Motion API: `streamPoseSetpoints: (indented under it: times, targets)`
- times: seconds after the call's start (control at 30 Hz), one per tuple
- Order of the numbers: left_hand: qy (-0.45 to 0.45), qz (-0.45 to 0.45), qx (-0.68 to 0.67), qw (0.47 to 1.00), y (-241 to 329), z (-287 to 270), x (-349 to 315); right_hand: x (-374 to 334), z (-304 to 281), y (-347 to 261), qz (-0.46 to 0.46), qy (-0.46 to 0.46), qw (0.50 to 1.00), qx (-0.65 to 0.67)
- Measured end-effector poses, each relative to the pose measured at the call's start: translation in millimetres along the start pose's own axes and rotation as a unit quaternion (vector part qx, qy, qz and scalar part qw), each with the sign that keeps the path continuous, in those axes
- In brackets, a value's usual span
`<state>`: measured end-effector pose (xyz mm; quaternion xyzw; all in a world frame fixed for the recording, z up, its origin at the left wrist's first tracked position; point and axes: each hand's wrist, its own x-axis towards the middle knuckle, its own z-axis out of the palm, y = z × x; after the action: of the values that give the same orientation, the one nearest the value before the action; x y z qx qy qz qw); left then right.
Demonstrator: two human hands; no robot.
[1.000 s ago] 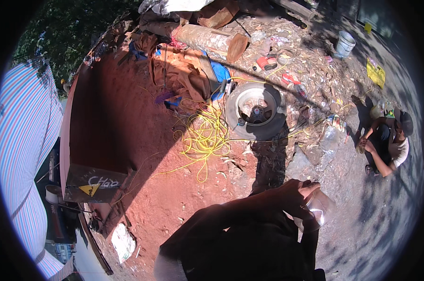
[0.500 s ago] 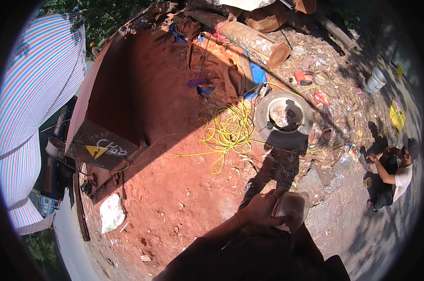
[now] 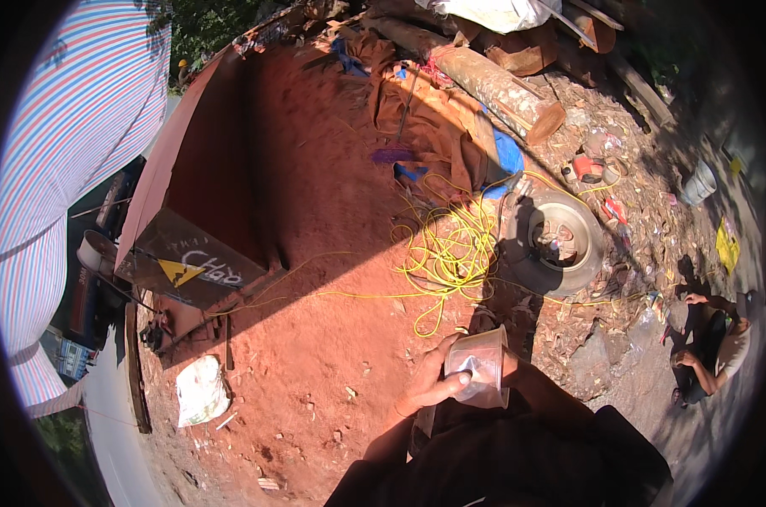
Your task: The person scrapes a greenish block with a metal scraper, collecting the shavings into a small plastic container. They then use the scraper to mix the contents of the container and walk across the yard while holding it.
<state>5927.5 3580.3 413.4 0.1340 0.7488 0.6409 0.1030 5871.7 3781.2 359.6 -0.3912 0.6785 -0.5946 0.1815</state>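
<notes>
Close to my body I hold a clear plastic container (image 3: 484, 359) with a rim, tilted on its side. My left hand (image 3: 425, 387) grips it from the left, its thumb pressed on the plastic. On the far right side my right hand (image 3: 518, 372) is at the container, its fingers mostly hidden behind it and in shadow. Whatever lies inside the container I cannot make out. Beyond my hands, a tangled yellow cable (image 3: 451, 253) lies on the reddish ground beside a tyre on a rim (image 3: 560, 245).
A large dark metal bin (image 3: 205, 245) stands at the left, with a white sack (image 3: 202, 390) near it. Logs (image 3: 493, 80) and a brown tarp (image 3: 434, 118) lie at the back. Another person (image 3: 725, 346) crouches at the right, near a bucket (image 3: 699, 183) and a yellow bag (image 3: 726, 245).
The container has turned in my hands and moved left; my left hand has shifted from over it to its left side. The surroundings have slid rightward in view. The other person's arms have moved.
</notes>
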Motion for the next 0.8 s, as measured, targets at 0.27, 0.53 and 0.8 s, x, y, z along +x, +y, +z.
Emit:
streamPoseSetpoints:
  times: [0.27,0.53,0.8]
  targets:
    - [0.158,-0.113,0.0,0.981,-17.8,-105.3,-14.0,141.2,45.3,24.5,0.133,-0.105,0.975,0.146]
    - [0.19,-0.076,-0.069,0.976,-75.3,-235.8,51.7,286.9,47.3,93.9,-0.009,-0.173,0.981,0.089]
    - [0.271,-0.113,-0.118,0.949,-114.0,-430.5,162.9,538.8,26.2,112.8,0.093,-0.104,0.968,0.211]
